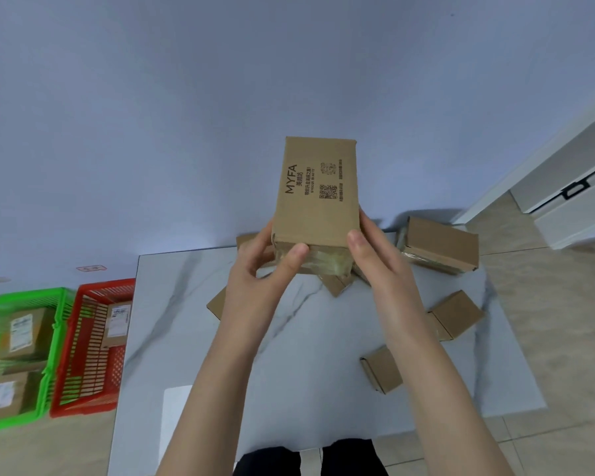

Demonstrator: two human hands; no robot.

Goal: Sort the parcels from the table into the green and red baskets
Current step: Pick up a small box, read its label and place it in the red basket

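A brown cardboard parcel [318,190] printed "MYFA" with a QR code is raised above the table, held between both hands. My left hand [258,273] grips its near left corner with the thumb on the taped end. My right hand [375,259] grips the near right corner. Several smaller brown parcels lie on the marble table [186,321], among them one at the far right [440,243], one at the right edge [455,314] and one nearer me [382,369]. The green basket [54,341] and red basket [83,355] stand on the floor to the left, each holding labelled parcels.
A blue-grey wall rises behind the table. White furniture with a black handle [576,192] stands at the far right. Tiled floor surrounds the table. My dark-trousered legs [310,458] are at the table's near edge.
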